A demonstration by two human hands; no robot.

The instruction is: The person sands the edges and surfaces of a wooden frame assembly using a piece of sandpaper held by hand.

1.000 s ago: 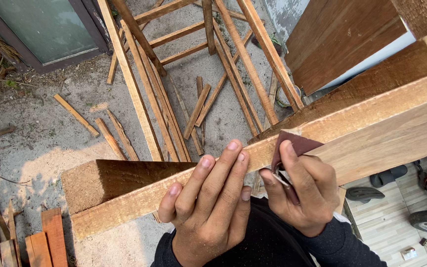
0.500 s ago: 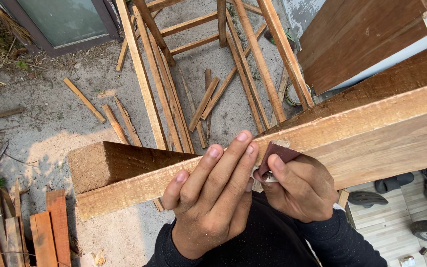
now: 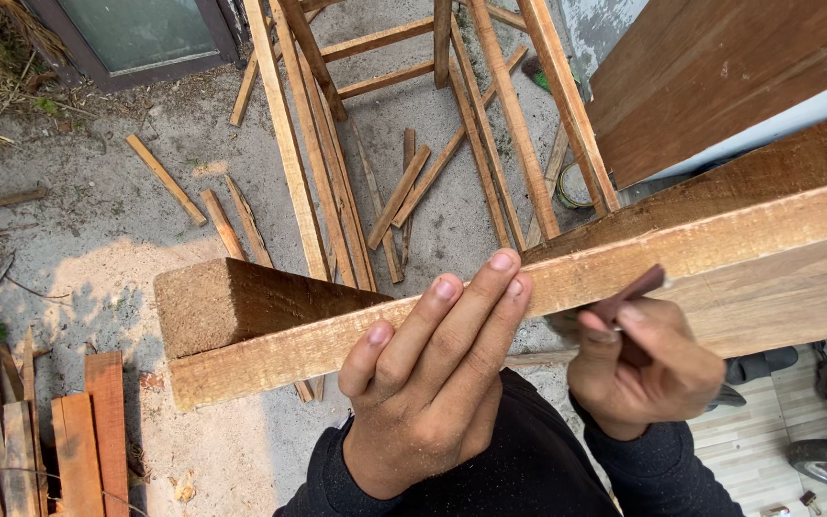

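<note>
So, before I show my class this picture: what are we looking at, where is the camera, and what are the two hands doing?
The camera sits on a person's head and looks down at their own bare hands. The left hand lies flat, fingers spread, on the edge of a long pale wooden plank beside a thicker brown beam. The right hand has its grip on a small dark reddish piece, pressed to the plank; what it is exactly is hard to tell. Far below lies sandy ground with scattered wooden slats and a slatted frame.
</note>
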